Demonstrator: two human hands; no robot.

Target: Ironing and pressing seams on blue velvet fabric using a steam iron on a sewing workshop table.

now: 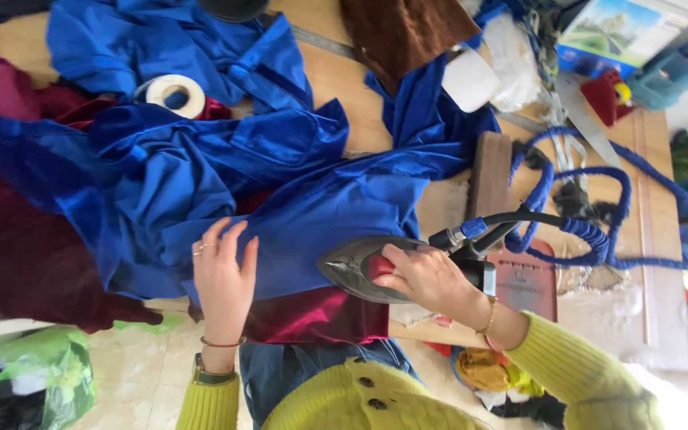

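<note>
Blue velvet cloth [296, 199] lies spread in folds over the near edge of the wooden surface [344, 87], with a dark red cloth [312, 314] showing beneath it at that edge. The right hand [428, 279] has its fingers closed around the red handle of a black iron [364, 267], whose pointed nose faces the blue cloth. The left hand [223, 279] lies flat on the cloth with fingers open and together, just beside the iron's tip but not touching it. To press well, that flat hand should hold the cloth taut and smooth ahead of the nose while staying out of its path. The blue-wrapped cord [575, 223] loops over the right side of the surface and wants slack, so it does not tug the iron. A roll of white tape [175, 94] sits well apart, toward the far left corner.
</note>
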